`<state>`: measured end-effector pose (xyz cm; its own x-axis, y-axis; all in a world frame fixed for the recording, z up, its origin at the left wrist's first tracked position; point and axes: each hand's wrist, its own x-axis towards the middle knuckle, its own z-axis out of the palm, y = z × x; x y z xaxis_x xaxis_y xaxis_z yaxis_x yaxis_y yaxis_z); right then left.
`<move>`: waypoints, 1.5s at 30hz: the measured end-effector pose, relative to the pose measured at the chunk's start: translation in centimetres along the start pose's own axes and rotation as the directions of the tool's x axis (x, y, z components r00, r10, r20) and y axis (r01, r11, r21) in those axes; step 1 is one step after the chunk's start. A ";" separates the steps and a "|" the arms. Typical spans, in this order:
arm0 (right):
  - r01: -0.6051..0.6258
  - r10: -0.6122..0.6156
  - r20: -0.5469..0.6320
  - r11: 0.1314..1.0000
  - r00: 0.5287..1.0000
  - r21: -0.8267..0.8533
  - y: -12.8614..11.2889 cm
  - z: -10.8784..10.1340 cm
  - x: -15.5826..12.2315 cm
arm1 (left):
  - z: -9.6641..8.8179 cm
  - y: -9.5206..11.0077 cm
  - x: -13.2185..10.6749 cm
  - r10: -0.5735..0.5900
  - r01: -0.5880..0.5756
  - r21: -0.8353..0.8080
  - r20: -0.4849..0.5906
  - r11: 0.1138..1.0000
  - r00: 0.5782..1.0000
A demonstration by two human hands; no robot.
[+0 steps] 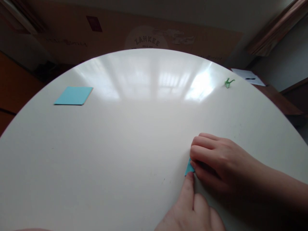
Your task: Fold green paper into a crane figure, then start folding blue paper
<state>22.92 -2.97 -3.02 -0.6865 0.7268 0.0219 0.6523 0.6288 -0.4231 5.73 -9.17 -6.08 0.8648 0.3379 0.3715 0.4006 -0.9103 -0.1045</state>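
Note:
A small piece of folded blue paper [189,168] lies on the white table, right of the middle. Most of it is hidden under my right hand [216,157], which comes in from the right with its fingers bent and closed over the paper. From the bottom edge, my left hand [192,208] reaches up and presses one straight digit onto the paper's near corner. The other fingers of that hand are curled in. Both hands touch the same piece, close together.
At the left of the round white table [120,144] lies a stack of square paper [74,95], light blue on top. A small green folded-paper figure [228,82] stands near the far right edge. Beyond that edge, a white sheet [249,77] with a dark item rests on a brown surface.

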 end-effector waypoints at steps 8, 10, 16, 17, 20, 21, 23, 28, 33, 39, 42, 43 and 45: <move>-0.014 0.014 0.020 1.000 1.000 0.009 0.0 -0.2 0.0 | 0.2 0.1 -0.1 -0.001 0.004 -0.082 0.037 0.997 0.999; -0.024 0.023 0.034 0.999 0.999 0.023 0.0 -0.3 -0.1 | 0.9 1.0 0.0 -0.017 0.021 -0.107 0.037 0.994 0.999; -0.106 0.103 0.056 0.993 0.993 0.050 -0.1 -0.6 -0.4 | 4.3 4.4 -0.1 -0.150 0.153 -0.103 0.031 0.983 0.988; -0.120 0.118 0.055 0.992 0.992 0.047 -0.1 -0.6 -0.4 | 4.6 4.7 -0.1 -0.154 0.154 -0.100 0.015 0.983 0.988; -0.138 0.135 0.059 0.990 0.989 0.041 -0.3 -0.7 -0.4 | 4.9 4.9 -0.3 -0.174 0.173 -0.082 -0.012 0.982 0.985; -0.142 0.139 0.062 0.989 0.988 0.041 -0.3 -0.7 -0.4 | 5.0 5.0 -0.3 -0.181 0.179 -0.077 -0.016 0.981 0.983; -0.146 0.142 0.067 0.988 0.988 0.044 -0.4 -0.7 -0.4 | 5.1 5.0 -0.3 -0.189 0.187 -0.072 -0.030 0.980 0.981; -0.151 0.149 0.055 0.987 0.987 0.048 -0.4 -0.6 -0.4 | 4.0 4.0 0.0 -0.195 0.194 -0.051 -0.015 0.980 0.981; -0.150 0.147 0.056 0.987 0.988 0.049 -0.4 -0.6 -0.4 | 0.7 0.7 0.0 -0.021 0.021 -0.018 0.015 1.000 1.000; -0.149 0.146 0.055 0.987 0.988 0.054 -0.4 -0.6 -0.4 | -0.2 -0.3 -0.1 -0.033 0.033 -0.028 -0.001 0.999 0.999; -0.143 0.140 0.058 0.989 0.988 0.044 -0.3 -0.6 -0.4 | 0.0 0.0 0.0 -0.034 0.034 -0.039 -0.004 0.999 0.999; -0.142 0.140 0.059 0.989 0.988 0.040 -0.3 -0.6 -0.4 | 0.0 0.0 0.1 -0.030 0.030 -0.037 0.002 0.999 1.000; -0.143 0.140 0.062 0.989 0.988 0.038 -0.3 -0.7 -0.4 | 0.0 -0.1 0.1 -0.029 0.030 -0.027 0.008 0.999 1.000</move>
<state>23.18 -3.27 -2.28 -0.6068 0.7893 -0.0939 0.7308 0.5076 -0.4564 5.77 -9.09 -6.01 0.8552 0.3665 0.3666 0.4176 -0.9061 -0.0682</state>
